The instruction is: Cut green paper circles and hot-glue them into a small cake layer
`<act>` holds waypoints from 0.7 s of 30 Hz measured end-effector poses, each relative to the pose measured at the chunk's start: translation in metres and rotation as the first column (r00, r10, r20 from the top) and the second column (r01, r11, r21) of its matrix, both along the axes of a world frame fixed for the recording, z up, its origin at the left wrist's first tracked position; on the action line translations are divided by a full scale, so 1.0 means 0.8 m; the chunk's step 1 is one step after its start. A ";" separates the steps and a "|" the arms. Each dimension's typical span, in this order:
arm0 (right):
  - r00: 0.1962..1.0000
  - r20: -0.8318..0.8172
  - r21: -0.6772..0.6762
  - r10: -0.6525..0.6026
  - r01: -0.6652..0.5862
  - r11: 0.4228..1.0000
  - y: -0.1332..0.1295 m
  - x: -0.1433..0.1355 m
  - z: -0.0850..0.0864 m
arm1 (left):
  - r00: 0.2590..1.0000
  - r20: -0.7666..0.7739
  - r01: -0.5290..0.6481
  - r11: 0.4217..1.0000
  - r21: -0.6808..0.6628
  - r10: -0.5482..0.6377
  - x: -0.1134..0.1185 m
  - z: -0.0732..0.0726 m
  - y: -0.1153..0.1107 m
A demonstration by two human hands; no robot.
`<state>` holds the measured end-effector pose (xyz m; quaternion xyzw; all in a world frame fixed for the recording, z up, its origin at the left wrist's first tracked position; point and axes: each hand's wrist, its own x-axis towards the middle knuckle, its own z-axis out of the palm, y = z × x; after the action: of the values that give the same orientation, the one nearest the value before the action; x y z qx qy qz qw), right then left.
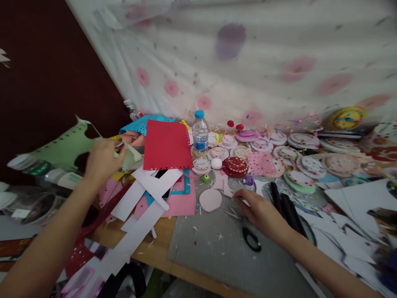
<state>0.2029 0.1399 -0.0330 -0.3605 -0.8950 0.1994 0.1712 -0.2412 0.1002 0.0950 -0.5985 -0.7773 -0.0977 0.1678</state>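
My left hand (104, 159) is raised at the left, its fingers closed on a light green sheet (63, 145) with a row of dark holes or dots along its edge and dark gaps where parts are cut out. My right hand (259, 211) is low over the grey mat (211, 248), its fingertips pinched together near a small white scrap (228, 188). What those fingers hold is too small to tell. Black-handled scissors (252, 240) lie partly under this hand, blades pointing left. A pale round disc (210, 200) rests on the mat to the left of it.
A red sheet (167, 145) and white paper strips (158, 184) are heaped at the left-centre. Behind stands a water bottle (200, 132) with a blue cap. Several decorated discs (235, 166) fill the back right. White paper offcuts (341, 240) cover the right side.
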 end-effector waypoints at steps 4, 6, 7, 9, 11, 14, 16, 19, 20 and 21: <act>0.991 -0.123 -0.130 0.055 -0.071 0.989 -0.017 -0.017 0.012 | 0.975 0.084 0.222 0.944 -0.245 -0.207 0.030 -0.060 -0.008; 0.987 -0.141 -0.176 0.077 -0.101 0.979 -0.025 -0.024 0.019 | 0.973 0.093 0.228 0.939 -0.259 -0.211 0.036 -0.084 -0.007; 0.985 -0.146 -0.194 0.090 -0.118 0.974 -0.030 -0.026 0.022 | 0.974 0.096 0.223 0.941 -0.256 -0.205 0.037 -0.091 -0.005; 0.983 -0.145 -0.220 0.115 -0.145 0.965 -0.040 -0.026 0.027 | 0.974 0.113 0.218 0.944 -0.249 -0.195 0.036 -0.097 -0.001; 0.984 -0.125 -0.242 0.124 -0.152 0.958 -0.053 -0.021 0.029 | 0.971 0.143 0.221 0.945 -0.241 -0.190 0.033 -0.093 0.000; 0.991 -0.093 -0.281 0.093 -0.115 0.953 -0.072 -0.004 0.020 | 0.970 0.186 0.194 0.959 -0.208 -0.156 0.029 -0.078 -0.004; 0.995 -0.093 -0.315 0.043 -0.071 0.946 -0.081 0.009 0.009 | 0.974 0.200 0.144 0.973 -0.181 -0.107 0.024 -0.070 -0.010; 0.994 -0.107 -0.343 -0.039 0.000 0.939 -0.085 0.028 -0.010 | 0.976 0.219 0.042 0.991 -0.126 -0.013 0.012 -0.062 -0.016; 0.991 -0.113 -0.341 -0.066 0.024 0.940 -0.084 0.033 -0.016 | 0.973 0.230 0.004 0.995 -0.100 0.019 0.006 -0.061 -0.017; 0.988 -0.121 -0.332 -0.093 0.048 0.942 -0.083 0.038 -0.021 | 0.970 0.239 -0.037 0.997 -0.073 0.053 0.000 -0.059 -0.018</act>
<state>0.2329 0.0736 -0.0499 -0.4013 -0.8222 0.3633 0.1758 -0.2414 0.0856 0.0476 -0.5699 -0.8081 -0.1391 0.0540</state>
